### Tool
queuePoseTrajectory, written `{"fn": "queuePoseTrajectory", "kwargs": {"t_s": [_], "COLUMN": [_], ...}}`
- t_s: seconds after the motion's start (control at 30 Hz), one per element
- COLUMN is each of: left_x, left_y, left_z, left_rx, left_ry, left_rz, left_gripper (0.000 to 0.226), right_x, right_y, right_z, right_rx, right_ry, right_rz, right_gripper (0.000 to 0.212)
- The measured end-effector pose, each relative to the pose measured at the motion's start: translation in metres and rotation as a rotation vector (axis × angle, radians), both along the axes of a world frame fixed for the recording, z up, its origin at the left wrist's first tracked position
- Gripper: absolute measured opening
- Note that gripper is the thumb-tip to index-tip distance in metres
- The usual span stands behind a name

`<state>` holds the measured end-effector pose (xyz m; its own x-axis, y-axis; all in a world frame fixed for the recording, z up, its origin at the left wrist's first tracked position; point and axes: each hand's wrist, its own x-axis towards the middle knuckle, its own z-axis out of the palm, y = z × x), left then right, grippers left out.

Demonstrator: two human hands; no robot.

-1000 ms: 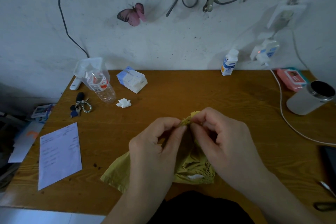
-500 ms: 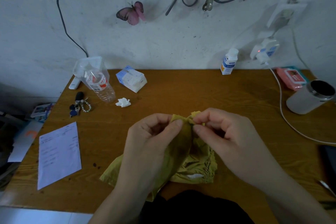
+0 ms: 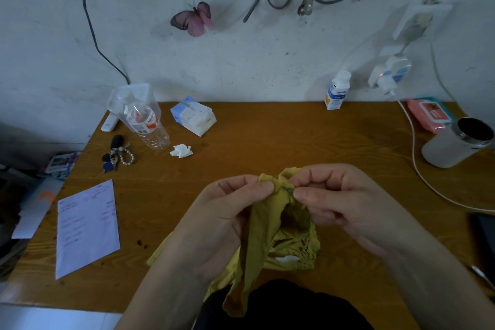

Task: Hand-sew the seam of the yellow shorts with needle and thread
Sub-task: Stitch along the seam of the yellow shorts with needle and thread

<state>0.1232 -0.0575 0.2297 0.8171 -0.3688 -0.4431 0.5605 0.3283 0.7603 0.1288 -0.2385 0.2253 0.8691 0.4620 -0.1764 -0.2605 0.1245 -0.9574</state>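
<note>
while both hands hold the work up off the counter (image 3: 267,136), the left hand (image 3: 230,211) pinches a raised fold of the yellow shorts (image 3: 267,225) between thumb and forefinger. the right hand (image 3: 337,203), just beside it with fingertips nearly meeting the left's, has thumb and forefinger closed on the same ridge of cloth, where the seam (image 3: 286,190) shows a short dark mark that may be thread. the needle is too small to make out, so i cannot tell whether the right fingers hold it along with the fabric. below the hands the rest of the shorts hangs down, part bunched on the counter under the right wrist, part trailing toward the lap. this reads as mid-stitch work at the seam's top end: the left hand tensions the fold and the right places or draws a stitch. the next move probably calls for a steady left pinch and a small, straight push or pull close to the edge, with the two layers kept aligned.
</note>
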Motion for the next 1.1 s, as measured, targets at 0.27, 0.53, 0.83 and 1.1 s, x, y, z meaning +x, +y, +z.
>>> {"fn": "queuePoseTrajectory", "kwargs": {"t_s": [0.27,0.53,0.83,1.1], "left_x": [0.001,-0.002,-0.005,-0.011], "left_y": [0.001,-0.002,-0.005,-0.013], "left_z": [-0.001,-0.003,-0.003,-0.007], "left_rx": [0.018,0.008,0.017,0.030], "left_ry": [0.015,0.000,-0.045,-0.083], "left_rz": [-0.006,-0.028,0.019,0.058], "left_gripper": [0.025,0.007,0.012,0.019], "right_x": [0.001,-0.001,-0.006,-0.001], "right_y": [-0.001,-0.001,0.006,0.011], "right_z": [0.000,-0.003,-0.004,-0.016], "right_rx": [0.052,0.000,-0.179,-0.088], "right_ry": [0.032,-0.046,-0.280,-0.274], "right_rz": [0.023,0.027,-0.044,-0.061], "right_gripper": [0.015,0.015,0.009,0.005]}}
